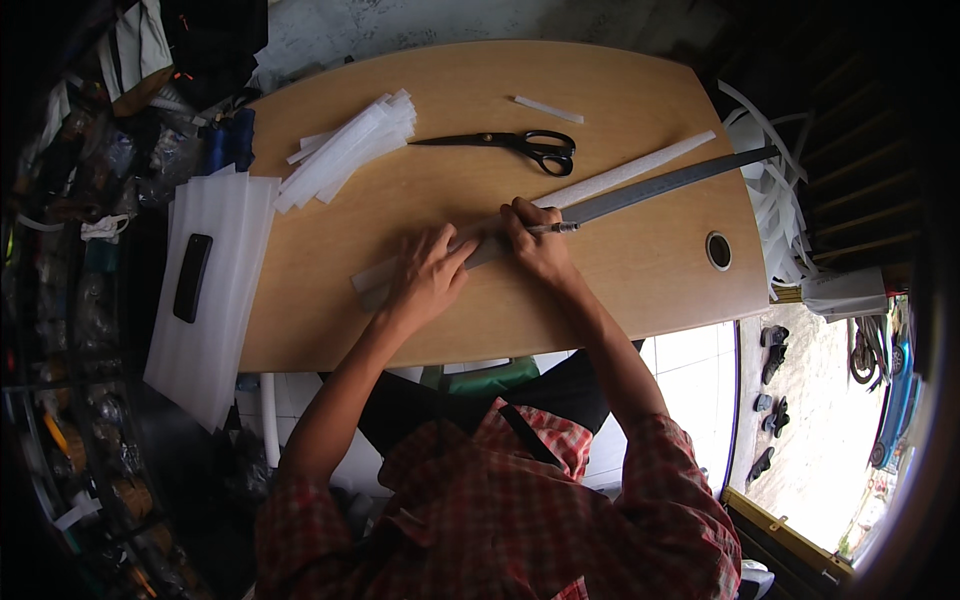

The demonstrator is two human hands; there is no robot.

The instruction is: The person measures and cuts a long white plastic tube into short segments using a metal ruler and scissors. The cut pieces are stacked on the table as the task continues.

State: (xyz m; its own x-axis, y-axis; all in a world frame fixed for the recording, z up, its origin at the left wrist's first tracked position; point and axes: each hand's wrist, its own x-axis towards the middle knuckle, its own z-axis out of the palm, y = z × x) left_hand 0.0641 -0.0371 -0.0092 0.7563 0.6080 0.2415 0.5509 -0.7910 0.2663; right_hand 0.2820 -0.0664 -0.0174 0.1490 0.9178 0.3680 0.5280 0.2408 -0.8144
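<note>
A long white foam strip (640,167) lies slantwise across the wooden table, with a grey ruler (680,182) along its near side. My left hand (430,273) presses down near their left end, its fingers spread. Closed around a silver-and-dark pen (556,228), my right hand (535,245) rests at the middle of the strip and ruler. The pen's tip is hidden by my fingers. Beyond my hands lie black-handled scissors (490,139), blades pointing left.
Cut white strips (345,150) are piled at the far left. White foam sheets (225,300) overhang the left edge, a black phone (192,278) on top. A short strip (549,109) lies behind the scissors. Tangled offcuts (775,195) hang beyond the right edge, near a round table hole (719,251).
</note>
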